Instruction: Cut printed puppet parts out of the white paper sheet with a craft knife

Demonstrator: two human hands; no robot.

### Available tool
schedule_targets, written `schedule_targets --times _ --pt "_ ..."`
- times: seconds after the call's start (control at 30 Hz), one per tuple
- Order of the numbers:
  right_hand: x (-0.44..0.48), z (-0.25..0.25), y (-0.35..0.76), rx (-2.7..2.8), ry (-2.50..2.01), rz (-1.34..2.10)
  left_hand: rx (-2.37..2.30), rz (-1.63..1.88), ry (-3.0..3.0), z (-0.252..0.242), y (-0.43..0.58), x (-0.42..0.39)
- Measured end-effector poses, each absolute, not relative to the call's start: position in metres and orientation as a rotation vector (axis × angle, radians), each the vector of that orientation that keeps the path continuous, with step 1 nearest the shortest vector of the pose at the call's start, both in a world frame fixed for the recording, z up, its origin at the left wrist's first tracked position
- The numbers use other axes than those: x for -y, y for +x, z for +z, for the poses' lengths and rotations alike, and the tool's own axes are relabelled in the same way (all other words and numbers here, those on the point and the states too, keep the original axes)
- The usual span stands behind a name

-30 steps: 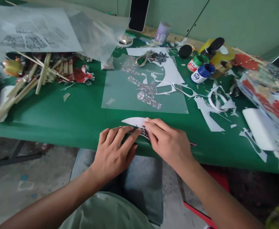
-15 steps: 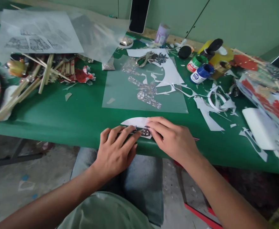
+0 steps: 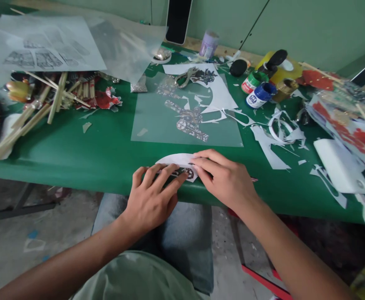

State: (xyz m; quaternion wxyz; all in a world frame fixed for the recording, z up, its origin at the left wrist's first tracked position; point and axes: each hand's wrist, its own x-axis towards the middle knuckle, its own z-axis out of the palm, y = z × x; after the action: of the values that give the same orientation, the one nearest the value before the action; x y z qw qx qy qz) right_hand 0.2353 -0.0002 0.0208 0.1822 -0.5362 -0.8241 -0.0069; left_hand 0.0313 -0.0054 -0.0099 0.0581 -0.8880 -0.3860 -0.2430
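A white piece of paper (image 3: 176,158) with a curved top edge and a dark printed pattern lies at the near edge of the green tabletop. Pressing it from the left is my left hand (image 3: 152,196), its fingers spread and resting on the paper and its print. My right hand (image 3: 227,179) has thumb and fingertips brought together at the paper's right side, pinching it there. Part of the print is covered by my fingers. Just beyond the right hand pokes a thin reddish stick end (image 3: 254,179); whether the hand touches it cannot be made out.
Behind lies a translucent sheet (image 3: 151,125) with patterned cutouts (image 3: 190,118) and pliers (image 3: 186,78). Paint jars (image 3: 261,96) and paper scraps (image 3: 271,148) are right, beside a white device (image 3: 341,166) with a cable. Wooden sticks (image 3: 29,121) and printed sheets (image 3: 51,41) lie left.
The view has shifted slightly, so the table items sit a little further left. My left fingertips have moved slightly over the print; both hands stay on the paper.
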Motion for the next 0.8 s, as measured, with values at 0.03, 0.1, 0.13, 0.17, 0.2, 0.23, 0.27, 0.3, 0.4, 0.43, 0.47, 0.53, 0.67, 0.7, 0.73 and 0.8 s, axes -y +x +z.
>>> schedule_targets --times 0.03,0.1,0.13,0.17,0.2,0.23,0.27,0.3,0.4,0.43,0.47,0.53,0.67,0.7,0.73,0.8 --pt "-0.0002 0.0221 0.2375 2.341 -1.490 -0.006 1.153 -0.736 -2.708 -0.0100 0.0314 0.0044" --pt "-0.0002 0.0248 0.2411 2.365 -1.443 -0.012 1.126 -0.729 -2.737 -0.0099 0.0315 0.0021" --pt "0.0001 0.0261 0.2421 2.375 -1.432 -0.022 1.116 -0.723 -2.747 -0.0097 0.0314 0.0010" --pt "0.0006 0.0271 0.2424 2.386 -1.435 -0.024 1.107 -0.717 -2.756 -0.0095 0.0312 0.0000" --pt "0.0010 0.0278 0.2421 2.398 -1.448 -0.018 1.099 -0.709 -2.763 -0.0093 0.0309 -0.0007" --pt "0.0013 0.0283 0.2414 2.409 -1.463 -0.008 1.095 -0.705 -2.766 -0.0093 0.0306 -0.0011" --pt "0.0014 0.0284 0.2403 2.419 -1.476 0.002 1.094 -0.699 -2.768 -0.0093 0.0303 -0.0013" --pt "0.0011 0.0283 0.2393 2.428 -1.483 0.009 1.095 -0.699 -2.768 -0.0094 0.0301 -0.0013" --pt "-0.0010 0.0278 0.2370 2.439 -1.486 0.004 1.103 -0.708 -2.766 -0.0098 0.0302 -0.0005" --pt "-0.0019 0.0279 0.2367 2.443 -1.492 0.006 1.105 -0.711 -2.766 -0.0099 0.0304 -0.0003" --pt "-0.0026 0.0281 0.2366 2.444 -1.500 0.007 1.105 -0.715 -2.767 -0.0099 0.0306 -0.0002" --pt "-0.0035 0.0290 0.2368 2.450 -1.512 0.008 1.107 -0.721 -2.767 -0.0097 0.0308 -0.0002" --pt "-0.0037 0.0303 0.2375 2.467 -1.508 -0.015 1.111 -0.736 -2.770 -0.0087 0.0303 -0.0008" --pt "-0.0036 0.0304 0.2376 2.466 -1.507 -0.017 1.112 -0.738 -2.771 -0.0084 0.0302 -0.0008" --pt "-0.0037 0.0305 0.2377 2.460 -1.507 -0.018 1.113 -0.741 -2.772 -0.0081 0.0301 -0.0008" --pt "-0.0040 0.0307 0.2380 2.456 -1.507 -0.006 1.114 -0.744 -2.773 -0.0076 0.0302 -0.0008"
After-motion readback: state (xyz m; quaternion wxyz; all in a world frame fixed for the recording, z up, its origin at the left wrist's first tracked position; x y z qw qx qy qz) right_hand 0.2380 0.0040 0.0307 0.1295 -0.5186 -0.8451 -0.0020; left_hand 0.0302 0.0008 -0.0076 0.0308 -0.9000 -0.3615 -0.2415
